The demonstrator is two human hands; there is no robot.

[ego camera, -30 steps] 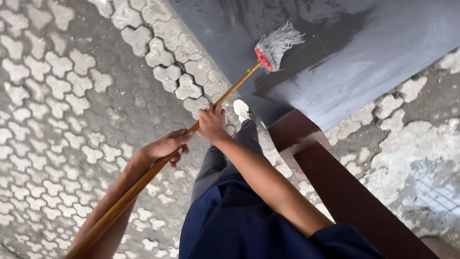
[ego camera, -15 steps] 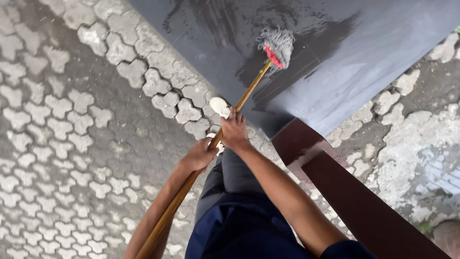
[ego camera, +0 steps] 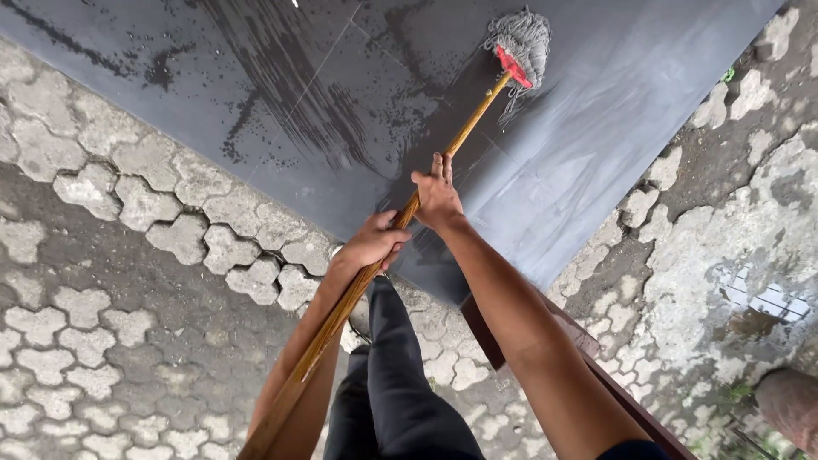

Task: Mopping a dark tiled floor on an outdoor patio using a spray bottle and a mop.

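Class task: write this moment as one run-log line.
left hand: grips mop handle | right hand: grips handle higher | mop head: on wet dark floor

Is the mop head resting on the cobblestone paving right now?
No, the mop head lies on the dark grey slab, not the paving stones, while both hands grip the wooden handle.

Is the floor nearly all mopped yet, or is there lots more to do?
Partly done, I think. The dark grey tiled floor shows wet streaks left of the mop, so that part looks wiped. Now both hands hold the wooden handle: the left hand lower, the right hand higher, with the grey string mop head pressed on the floor. The paler, dull patch to its right looks unwiped.
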